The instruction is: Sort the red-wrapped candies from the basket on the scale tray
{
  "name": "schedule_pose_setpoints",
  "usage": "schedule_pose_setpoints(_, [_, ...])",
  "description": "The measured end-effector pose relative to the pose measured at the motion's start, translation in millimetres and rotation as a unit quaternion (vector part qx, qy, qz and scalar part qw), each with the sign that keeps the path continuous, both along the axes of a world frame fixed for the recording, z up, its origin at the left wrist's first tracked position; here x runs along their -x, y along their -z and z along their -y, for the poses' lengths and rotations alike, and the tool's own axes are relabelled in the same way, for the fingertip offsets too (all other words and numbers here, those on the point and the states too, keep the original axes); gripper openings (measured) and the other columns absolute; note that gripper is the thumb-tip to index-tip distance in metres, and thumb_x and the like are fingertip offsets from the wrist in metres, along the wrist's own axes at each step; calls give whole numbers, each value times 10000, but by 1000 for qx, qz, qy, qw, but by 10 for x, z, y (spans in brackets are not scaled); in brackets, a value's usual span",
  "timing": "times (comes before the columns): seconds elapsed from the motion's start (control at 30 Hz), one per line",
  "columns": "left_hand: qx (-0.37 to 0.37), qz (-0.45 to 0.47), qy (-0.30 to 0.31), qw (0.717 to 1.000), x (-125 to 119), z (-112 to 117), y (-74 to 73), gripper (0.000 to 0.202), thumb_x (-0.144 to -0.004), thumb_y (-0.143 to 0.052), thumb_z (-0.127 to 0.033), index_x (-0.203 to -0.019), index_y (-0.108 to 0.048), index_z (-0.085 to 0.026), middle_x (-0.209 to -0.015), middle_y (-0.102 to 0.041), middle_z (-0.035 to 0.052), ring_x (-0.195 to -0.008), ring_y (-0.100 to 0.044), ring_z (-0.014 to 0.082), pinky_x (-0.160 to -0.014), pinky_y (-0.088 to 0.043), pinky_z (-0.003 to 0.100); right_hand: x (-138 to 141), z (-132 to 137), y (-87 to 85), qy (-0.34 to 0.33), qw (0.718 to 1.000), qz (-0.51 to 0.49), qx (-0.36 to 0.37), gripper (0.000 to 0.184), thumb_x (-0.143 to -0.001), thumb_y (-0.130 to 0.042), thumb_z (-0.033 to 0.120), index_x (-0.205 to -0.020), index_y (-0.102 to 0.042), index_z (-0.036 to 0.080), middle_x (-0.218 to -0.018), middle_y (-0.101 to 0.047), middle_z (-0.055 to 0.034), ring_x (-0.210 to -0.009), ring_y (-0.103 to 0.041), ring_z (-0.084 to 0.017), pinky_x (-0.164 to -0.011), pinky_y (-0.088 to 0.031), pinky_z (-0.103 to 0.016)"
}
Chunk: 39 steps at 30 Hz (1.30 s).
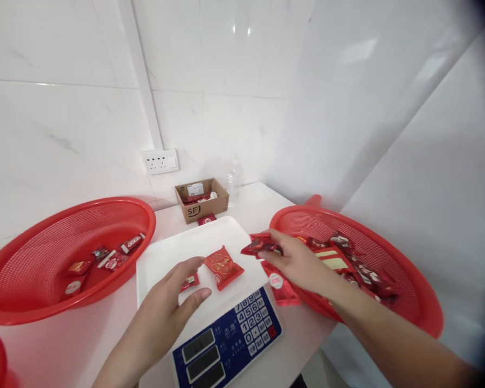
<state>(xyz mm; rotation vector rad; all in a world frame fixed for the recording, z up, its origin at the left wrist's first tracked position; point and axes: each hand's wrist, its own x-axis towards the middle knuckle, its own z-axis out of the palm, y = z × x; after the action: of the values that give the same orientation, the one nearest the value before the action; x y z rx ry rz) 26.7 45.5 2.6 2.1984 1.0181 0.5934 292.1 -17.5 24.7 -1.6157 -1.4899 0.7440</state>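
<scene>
My left hand rests over the white pan of an electronic scale, fingers loosely apart, its fingertips just above a small red snack packet. A larger red packet lies on the pan beside it. My right hand pinches several red snack packets at the pan's right edge, in front of the right red basket. Another red packet lies under that hand, beside the scale.
The scale's blue keypad panel faces me. A left red basket holds several packets. A small cardboard box and a clear bottle stand at the back by a wall socket. White tiled walls close in behind and right.
</scene>
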Motion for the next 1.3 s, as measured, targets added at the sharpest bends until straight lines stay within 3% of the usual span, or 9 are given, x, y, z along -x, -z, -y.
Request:
schedule_pose_setpoints(0.17, [-31, 83, 50, 995, -101, 90, -14, 438, -888, -566, -317, -1312, -460, -335, -1245, -599, 55, -1051, -623, 210, -858, -541, 347, 729, -130, 149, -101, 994, -19, -27, 219, -860, -463, 96, -965, -614, 214, -984, -705, -28, -885, -649, -179, -785, -483, -309])
schedule_pose_setpoints(0.3, [-75, 109, -2, 991, -86, 22, 6, 283, -935, -455, -232, -1190, -565, -289, -1152, -624, 51, -1032, -624, 187, -861, -526, 321, 968, -274, 238, -89, 994, -15, -58, 139, -848, -497, 108, -901, -589, 198, -859, -672, -16, -799, -621, -174, -711, -455, -289])
schedule_pose_setpoints(0.47, [-73, 121, -95, 985, 46, -45, -38, 211, -920, -489, -302, -1091, -596, -242, -1033, -694, 42, -934, -661, 185, -796, -531, 295, 951, -408, 358, 11, 996, -27, -81, 132, -878, -517, 228, -1000, -567, 217, -875, -670, -8, -799, -619, -179, -732, -458, -311])
schedule_pose_setpoints(0.63, [-38, 114, -106, 987, 96, -34, -81, 209, -922, -477, -347, -1081, -572, -252, -1015, -699, 34, -918, -665, 181, -761, -518, 287, 928, -437, 431, 35, 995, -41, -82, 174, -900, -461, 271, -1043, -543, 215, -899, -670, -31, -827, -650, -192, -742, -484, -333])
schedule_pose_setpoints(0.83, [-28, 95, -134, 986, 75, -23, -121, 181, -911, -475, -353, -1056, -508, -251, -953, -694, 21, -838, -666, 184, -680, -505, 283, 768, -408, 378, 73, 993, -32, -90, 201, -886, -493, 315, -1051, -566, 226, -878, -681, -14, -763, -643, -181, -715, -489, -322])
schedule_pose_setpoints(1.03, [-25, 75, -135, 988, 75, -15, -175, 130, -906, -474, -354, -960, -498, -238, -800, -653, -13, -680, -617, 159, -604, -471, 262, 771, -366, 312, -34, 997, -70, 7, 287, -861, -555, 301, -1141, -552, 240, -887, -701, -7, -781, -658, -178, -693, -488, -299])
schedule_pose_setpoints(1.2, [-32, 70, -128, 989, 88, -24, -174, 127, -904, -467, -353, -947, -501, -238, -819, -658, -7, -702, -620, 164, -613, -469, 263, 839, -375, 257, -32, 993, 100, 53, 307, -884, -530, 326, -1156, -602, 204, -815, -704, -33, -749, -643, -206, -704, -454, -338])
schedule_pose_setpoints(1.3, [-26, 61, -132, 989, 95, -29, -174, 127, -910, -459, -363, -947, -486, -244, -796, -650, -20, -685, -611, 159, -598, -460, 254, 800, -339, 221, -26, 992, 119, 26, 302, -906, -484, 257, -1187, -580, 205, -921, -696, -53, -831, -634, -204, -753, -454, -344])
